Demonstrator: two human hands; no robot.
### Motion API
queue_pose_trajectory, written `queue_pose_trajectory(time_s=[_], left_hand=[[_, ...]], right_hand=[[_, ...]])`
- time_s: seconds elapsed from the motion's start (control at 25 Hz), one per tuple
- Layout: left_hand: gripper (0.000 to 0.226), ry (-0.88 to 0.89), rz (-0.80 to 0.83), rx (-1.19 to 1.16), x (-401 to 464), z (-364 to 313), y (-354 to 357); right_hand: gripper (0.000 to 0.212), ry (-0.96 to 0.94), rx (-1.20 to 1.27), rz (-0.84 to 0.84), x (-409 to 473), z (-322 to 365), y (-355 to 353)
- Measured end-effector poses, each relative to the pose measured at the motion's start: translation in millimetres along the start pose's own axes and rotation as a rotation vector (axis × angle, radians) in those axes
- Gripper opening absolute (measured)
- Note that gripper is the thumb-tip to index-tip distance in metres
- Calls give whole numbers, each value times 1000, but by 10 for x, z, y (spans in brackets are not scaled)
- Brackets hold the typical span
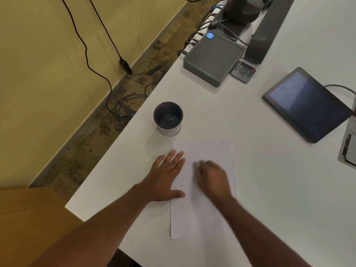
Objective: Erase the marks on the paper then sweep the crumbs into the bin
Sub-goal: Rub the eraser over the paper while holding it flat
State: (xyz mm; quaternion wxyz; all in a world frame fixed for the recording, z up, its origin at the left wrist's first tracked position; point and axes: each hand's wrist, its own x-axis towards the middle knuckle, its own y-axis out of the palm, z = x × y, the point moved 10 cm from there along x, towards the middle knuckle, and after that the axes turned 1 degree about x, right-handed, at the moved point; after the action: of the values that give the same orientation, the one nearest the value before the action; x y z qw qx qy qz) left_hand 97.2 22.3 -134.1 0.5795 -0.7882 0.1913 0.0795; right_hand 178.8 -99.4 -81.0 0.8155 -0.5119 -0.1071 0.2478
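A white sheet of paper (204,209) lies on the white table (269,189), with a few small dark marks near its top and left side. My left hand (165,178) rests flat with fingers spread on the paper's left edge. My right hand (212,178) is blurred over the sheet's upper middle, fingers closed around something small and pale at their tips, probably an eraser (196,164). A small black mesh bin (168,118) stands upright just beyond the paper's top left corner.
A grey ribbed box (213,58) with cables, a small remote (243,71) and a dark tablet (308,105) sit at the far side. The table's left edge (119,135) drops to a floor with cables. A brown surface (28,218) is at lower left.
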Motion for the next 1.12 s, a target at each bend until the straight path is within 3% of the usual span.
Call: queue_pose_trajectory(time_s=[0.12, 0.2, 0.32, 0.4, 0.52, 0.6, 0.72, 0.8, 0.88, 0.92, 1.04, 1.12], left_hand=[[110, -7, 13, 12, 7, 8, 4], [109, -1, -9, 4, 6, 4, -19], [109, 7, -17, -2, -4, 7, -8], [109, 0, 2, 7, 2, 0, -3], [110, -4, 18, 5, 6, -3, -10], [110, -5, 11, -3, 1, -2, -16], [108, 1, 2, 6, -9, 2, -9], [109, -5, 13, 5, -6, -2, -1], [110, -7, 18, 5, -1, -5, -9], [110, -7, 15, 5, 5, -3, -9], [109, -4, 9, 0, 4, -1, -13], [109, -3, 14, 1, 4, 0, -5]], right_hand=[[28, 176, -48, -226, 223, -475, -435], [24, 92, -18, -145, 43, -162, -259], [12, -182, -33, 41, -416, 305, 136], [17, -73, -47, 4, -168, -77, -48], [25, 108, -77, -206, 107, -475, -461], [20, 50, -20, -117, -67, -123, -263], [11, -202, -28, 56, -497, 381, 138], [17, -70, -41, 34, -210, -26, 8], [22, 89, -91, -163, 55, -386, -341], [22, 121, -79, -169, 70, -399, -377], [13, -64, -21, -9, -289, 249, -6], [12, -159, -31, 46, -347, 297, 53]])
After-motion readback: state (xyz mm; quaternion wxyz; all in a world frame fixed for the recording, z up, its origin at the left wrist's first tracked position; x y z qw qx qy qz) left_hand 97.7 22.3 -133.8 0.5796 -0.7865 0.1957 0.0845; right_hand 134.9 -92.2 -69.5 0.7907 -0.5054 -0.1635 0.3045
